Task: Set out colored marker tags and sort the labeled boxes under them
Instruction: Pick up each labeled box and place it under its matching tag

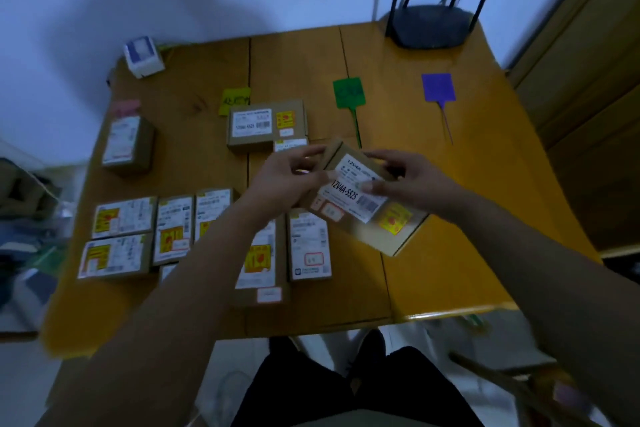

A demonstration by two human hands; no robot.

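I hold a brown labeled box (367,204) tilted above the table's middle, my left hand (287,177) on its left end and my right hand (412,180) on its right end. Marker tags lie in a row at the back: pink tag (124,108), yellow tag (235,100), green tag (349,93), purple tag (438,87). One box (127,144) stands under the pink tag. Another box (266,125) lies under the yellow tag. Several unsorted boxes (124,218) are grouped at the front left.
The wooden table (450,270) has a black router (431,26) with antennas at the back right and a small white and blue box (143,55) at the back left. A wooden cabinet (595,97) stands to the right. My legs show below the table's front edge.
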